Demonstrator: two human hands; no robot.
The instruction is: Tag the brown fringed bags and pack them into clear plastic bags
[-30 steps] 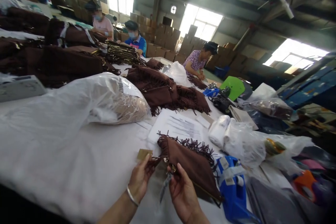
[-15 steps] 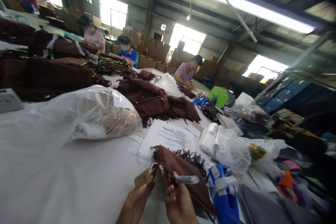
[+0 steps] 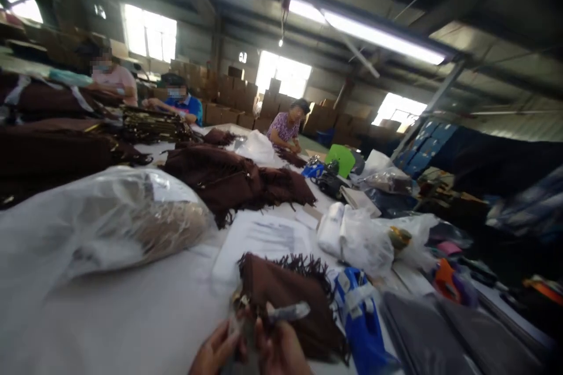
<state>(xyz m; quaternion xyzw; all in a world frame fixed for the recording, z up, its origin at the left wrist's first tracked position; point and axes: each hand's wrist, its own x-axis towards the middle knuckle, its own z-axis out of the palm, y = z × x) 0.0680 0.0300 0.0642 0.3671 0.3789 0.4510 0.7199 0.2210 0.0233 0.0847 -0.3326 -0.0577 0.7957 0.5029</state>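
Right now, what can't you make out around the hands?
Head view only:
- Left hand and right hand: cut off by the bottom edge, so their grip is unclear.
- Small silvery piece: motion-blurred, unidentifiable.
- Printed sheet: text too blurred.
- Brown fringed pouch: near corner hidden behind the hands.

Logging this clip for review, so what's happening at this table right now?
A person at a white-covered table works with both hands at the near corner of a brown suede fringed pouch. The left hand pinches something small by the pouch's metal fitting; what it is cannot be made out. The right hand holds a slim silvery tool. A blue tagging gun lies beside the pouch. Three other people work further along the table.
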